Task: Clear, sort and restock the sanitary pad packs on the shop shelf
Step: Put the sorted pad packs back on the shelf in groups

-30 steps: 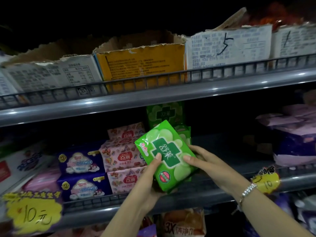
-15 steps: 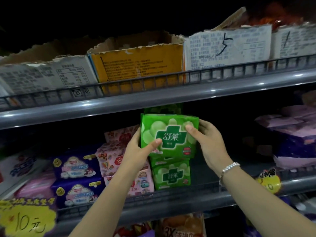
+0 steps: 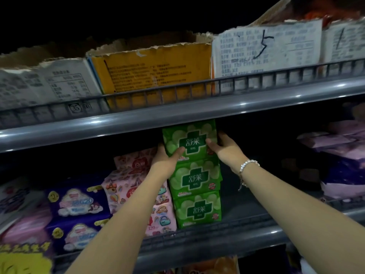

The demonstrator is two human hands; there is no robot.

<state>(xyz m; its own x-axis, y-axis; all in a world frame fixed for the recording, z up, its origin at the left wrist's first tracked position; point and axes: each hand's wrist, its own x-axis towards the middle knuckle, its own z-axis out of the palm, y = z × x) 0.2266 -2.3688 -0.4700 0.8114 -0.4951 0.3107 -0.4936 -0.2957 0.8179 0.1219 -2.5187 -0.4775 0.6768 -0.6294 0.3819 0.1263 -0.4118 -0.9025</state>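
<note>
A green pad pack (image 3: 189, 138) sits at the top of a stack of three green packs on the middle shelf, just under the upper shelf's edge. My left hand (image 3: 166, 158) grips its left side, thumb across the front. My right hand (image 3: 225, 148) grips its right side, thumb on the front too. Below it stand the second green pack (image 3: 195, 177) and the bottom green pack (image 3: 198, 210). Left of the stack are pink patterned packs (image 3: 126, 186) and dark blue packs (image 3: 77, 202).
The grey shelf rail (image 3: 207, 246) with a low wire fence runs along the front. Purple packs (image 3: 339, 165) lie at the right, with dark shelf space between them and the green stack. Torn cardboard boxes (image 3: 154, 70) fill the upper shelf. A yellow price tag (image 3: 21, 262) hangs at the lower left.
Both hands lifted the green pack from the shelf front, turned it level and set it on top of two other green packs. The view has moved closer.
</note>
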